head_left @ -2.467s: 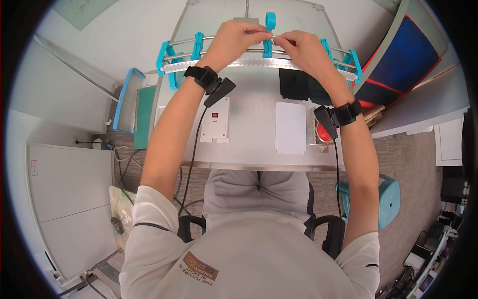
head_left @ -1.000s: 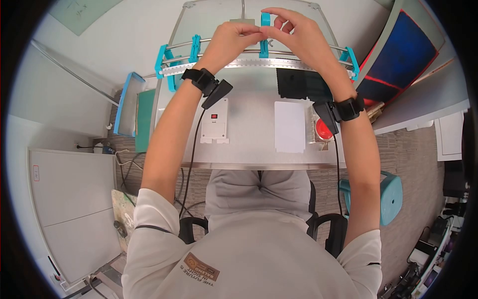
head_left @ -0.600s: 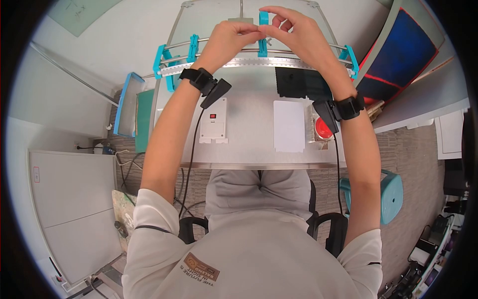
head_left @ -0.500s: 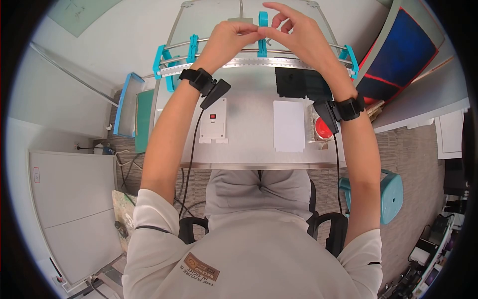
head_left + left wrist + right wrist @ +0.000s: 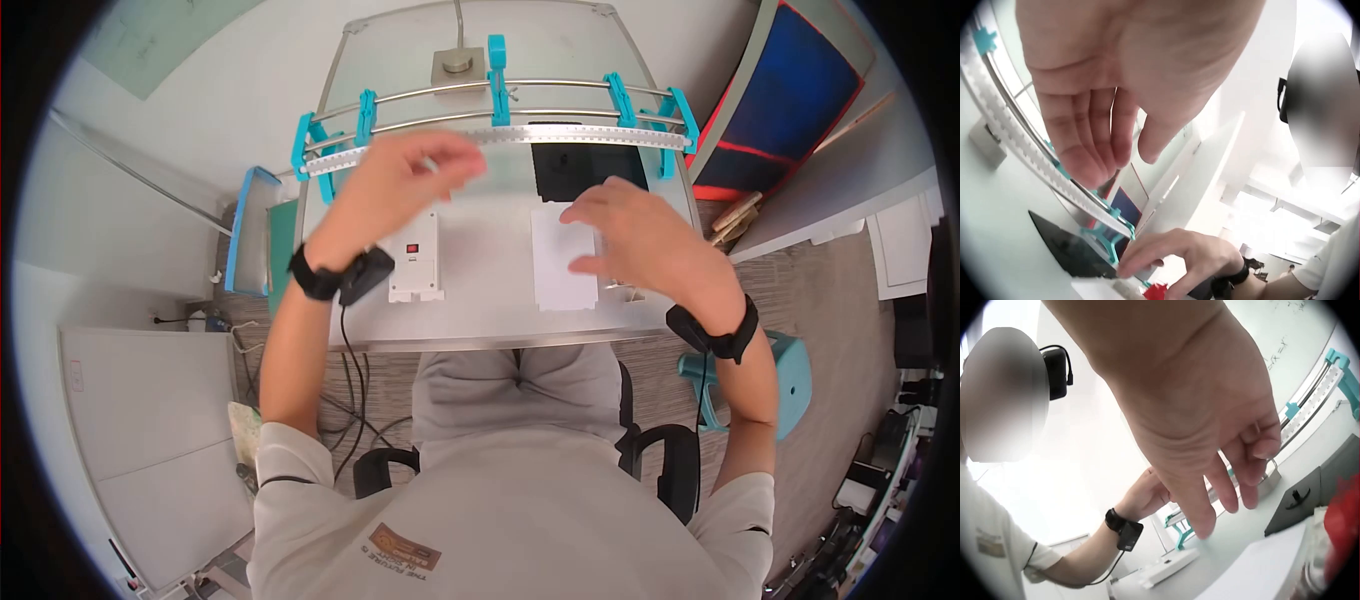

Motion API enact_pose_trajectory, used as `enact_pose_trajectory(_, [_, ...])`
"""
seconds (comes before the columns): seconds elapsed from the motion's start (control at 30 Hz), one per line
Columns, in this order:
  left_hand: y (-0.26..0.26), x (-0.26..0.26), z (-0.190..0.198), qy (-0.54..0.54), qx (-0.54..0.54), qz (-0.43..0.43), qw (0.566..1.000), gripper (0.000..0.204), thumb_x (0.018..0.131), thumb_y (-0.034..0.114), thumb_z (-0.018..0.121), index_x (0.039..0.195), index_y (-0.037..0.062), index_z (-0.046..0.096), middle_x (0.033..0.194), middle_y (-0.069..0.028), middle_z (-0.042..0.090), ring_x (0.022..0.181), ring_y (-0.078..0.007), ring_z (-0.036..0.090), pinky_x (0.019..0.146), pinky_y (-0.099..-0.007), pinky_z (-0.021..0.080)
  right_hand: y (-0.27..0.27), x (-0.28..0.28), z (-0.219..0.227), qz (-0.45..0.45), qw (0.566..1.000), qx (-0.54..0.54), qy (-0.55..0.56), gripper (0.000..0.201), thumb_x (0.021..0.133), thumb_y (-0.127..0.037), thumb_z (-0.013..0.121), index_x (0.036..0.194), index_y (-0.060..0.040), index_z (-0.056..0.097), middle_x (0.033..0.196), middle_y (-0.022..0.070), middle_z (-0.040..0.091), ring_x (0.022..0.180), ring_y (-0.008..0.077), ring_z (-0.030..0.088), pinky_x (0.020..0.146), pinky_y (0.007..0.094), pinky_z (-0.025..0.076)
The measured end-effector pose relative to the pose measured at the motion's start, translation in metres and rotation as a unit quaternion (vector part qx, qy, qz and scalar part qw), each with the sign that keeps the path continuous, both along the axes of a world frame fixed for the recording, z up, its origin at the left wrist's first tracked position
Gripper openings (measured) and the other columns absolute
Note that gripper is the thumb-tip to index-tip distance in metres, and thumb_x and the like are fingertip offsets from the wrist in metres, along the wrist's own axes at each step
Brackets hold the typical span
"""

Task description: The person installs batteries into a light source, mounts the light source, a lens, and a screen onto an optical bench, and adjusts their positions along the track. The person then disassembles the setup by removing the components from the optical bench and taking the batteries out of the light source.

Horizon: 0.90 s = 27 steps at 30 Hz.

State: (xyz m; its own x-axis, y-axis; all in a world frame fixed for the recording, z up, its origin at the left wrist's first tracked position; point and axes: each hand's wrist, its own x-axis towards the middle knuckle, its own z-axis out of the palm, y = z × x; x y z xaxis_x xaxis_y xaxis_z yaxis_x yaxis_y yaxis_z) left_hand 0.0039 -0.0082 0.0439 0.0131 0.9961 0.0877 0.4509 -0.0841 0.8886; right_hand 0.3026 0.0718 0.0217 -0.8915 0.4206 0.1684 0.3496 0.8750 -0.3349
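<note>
My left hand [image 5: 390, 190], blurred by motion, hovers over the left part of the table with relaxed fingers and holds nothing. My right hand [image 5: 655, 240] hangs above a white rectangular sheet [image 5: 563, 275], fingers loosely bent and nothing between them. Behind both hands stands a rail frame with teal end brackets, two metal rods and a white ruler [image 5: 570, 134] along its front. A teal holder [image 5: 498, 85] with a ring-like top stands upright at mid-rail, a small wing screw at its side. Teal clips [image 5: 367, 115] sit on the rods to either side.
A white box with a red switch [image 5: 415, 262] lies at the front left. A black sheet [image 5: 590, 172] lies right of middle. The red object [image 5: 1342, 519] sits beside the white sheet. Behind the rail is a metal block [image 5: 457, 68]. A teal stool [image 5: 790, 385] stands right.
Both hands have let go of the middle teal holder and drawn back toward the body, moving apart. The holder stays upright on the rods.
</note>
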Motion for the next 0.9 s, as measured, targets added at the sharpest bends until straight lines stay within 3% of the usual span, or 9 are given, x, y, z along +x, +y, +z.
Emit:
enact_pose_trajectory(0.07, [-0.020,0.016,-0.004,0.102,-0.010,-0.083,0.991,0.022,0.094,0.019,0.073,0.110,0.0044,0.074,0.104,-0.0067,0.073,0.091,-0.0153,0.067,0.073,-0.0315,0.053,-0.006,0.002,-0.011,0.001,0.998,-0.002,-0.068,0.045,0.076,-0.016,0.081,0.116,-0.0005,0.069,0.116,0.0115,0.068,0.110,0.0301,0.059,0.096,0.0414,0.052])
enact_pose_trajectory(0.2, [-0.040,0.043,-0.035,0.149,0.045,-0.187,0.970,0.020,0.091,0.022,0.074,0.100,0.0039,0.072,0.096,-0.0091,0.070,0.087,-0.0238,0.066,0.073,-0.0347,0.052,0.000,0.006,-0.030,-0.020,0.996,0.042,-0.074,0.045,0.076,-0.015,0.080,0.116,0.0018,0.067,0.114,0.0141,0.065,0.108,0.0312,0.059,0.095,0.0405,0.051])
enact_pose_trajectory(0.27, [-0.042,0.057,-0.043,0.236,0.026,-0.236,0.942,0.025,0.090,0.030,0.073,0.089,0.0059,0.068,0.089,-0.0082,0.065,0.088,-0.0310,0.064,0.077,-0.0394,0.053,0.004,0.001,-0.032,-0.053,0.992,0.078,-0.082,0.041,0.077,-0.015,0.079,0.113,0.0019,0.068,0.107,0.0141,0.064,0.105,0.0316,0.059,0.094,0.0405,0.051])
enact_pose_trajectory(0.3, [-0.040,0.062,-0.051,0.210,0.024,-0.246,0.946,0.028,0.088,0.028,0.076,0.082,0.0046,0.062,0.085,-0.0089,0.060,0.084,-0.0312,0.061,0.073,-0.0411,0.050,0.004,0.000,-0.030,-0.053,0.992,0.080,-0.081,0.041,0.077,-0.015,0.079,0.113,0.0019,0.068,0.107,0.0141,0.064,0.105,0.0316,0.059,0.094,0.0405,0.051])
enact_pose_trajectory(0.37, [-0.037,0.071,-0.057,0.223,0.015,-0.253,0.941,0.030,0.088,0.030,0.077,0.081,0.0052,0.061,0.085,-0.0086,0.061,0.083,-0.0311,0.061,0.073,-0.0412,0.050,0.004,-0.003,-0.026,-0.065,0.992,0.035,-0.102,0.035,0.080,-0.015,0.077,0.109,0.0017,0.068,0.104,0.0144,0.063,0.104,0.0312,0.059,0.092,0.0400,0.052])
enact_pose_trajectory(0.57, [-0.031,0.082,-0.078,0.238,0.015,-0.247,0.939,0.034,0.087,0.035,0.077,0.080,0.0064,0.059,0.083,-0.0080,0.062,0.082,-0.0315,0.062,0.071,-0.0417,0.050,0.011,-0.005,-0.045,-0.072,0.994,0.048,-0.061,0.022,0.087,-0.018,0.072,0.098,0.0004,0.068,0.098,0.0151,0.064,0.099,0.0330,0.061,0.089,0.0416,0.052])
enact_pose_trajectory(0.8, [-0.033,0.087,-0.067,0.262,-0.047,-0.212,0.940,0.034,0.085,0.033,0.078,0.077,0.0050,0.061,0.080,-0.0126,0.066,0.081,-0.0342,0.065,0.071,-0.0441,0.051,0.014,-0.003,-0.038,-0.095,0.994,0.031,-0.040,0.024,0.090,-0.022,0.071,0.098,0.0004,0.066,0.096,0.0151,0.066,0.096,0.0335,0.064,0.084,0.0411,0.052])
enact_pose_trajectory(0.87, [-0.034,0.086,-0.064,0.264,-0.049,-0.213,0.939,0.035,0.085,0.034,0.078,0.076,0.0047,0.061,0.078,-0.0132,0.065,0.079,-0.0343,0.064,0.069,-0.0439,0.050,0.015,-0.002,-0.025,-0.120,0.984,-0.129,-0.019,0.025,0.091,-0.021,0.070,0.104,0.0005,0.065,0.094,0.0159,0.069,0.090,0.0310,0.067,0.080,0.0383,0.053])
enact_pose_trajectory(0.9, [-0.034,0.086,-0.064,0.267,-0.051,-0.214,0.938,0.037,0.085,0.036,0.078,0.075,0.0045,0.061,0.075,-0.0138,0.064,0.077,-0.0345,0.064,0.068,-0.0437,0.049,0.016,-0.002,-0.018,-0.120,0.984,-0.129,-0.019,0.025,0.091,-0.021,0.070,0.104,0.0005,0.065,0.094,0.0159,0.069,0.090,0.0310,0.067,0.080,0.0383,0.053])
